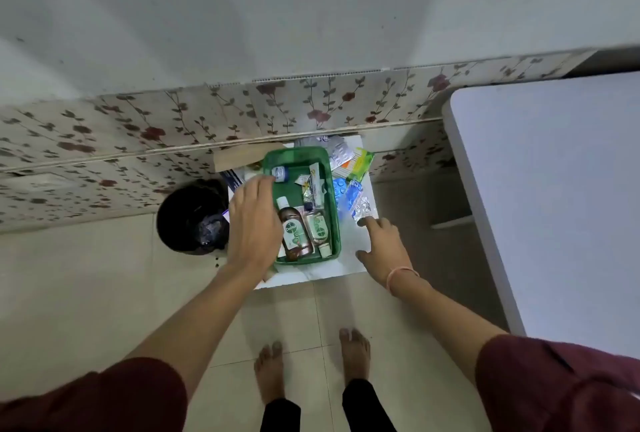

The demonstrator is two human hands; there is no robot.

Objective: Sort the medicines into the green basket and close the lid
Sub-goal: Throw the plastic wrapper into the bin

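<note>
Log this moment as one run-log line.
left hand over green basket edge | right hand reaching blister packs | lid not seen

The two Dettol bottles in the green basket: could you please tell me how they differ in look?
The brown Dettol bottle is taller and holds dark amber liquid, while the pale Dettol bottle beside it is shorter and looks clear to greenish. The brown one has a white cap pointing toward the wall; the pale one's cap is not clear. Both lie flat, side by side, in the green basket, with green labels.
</note>
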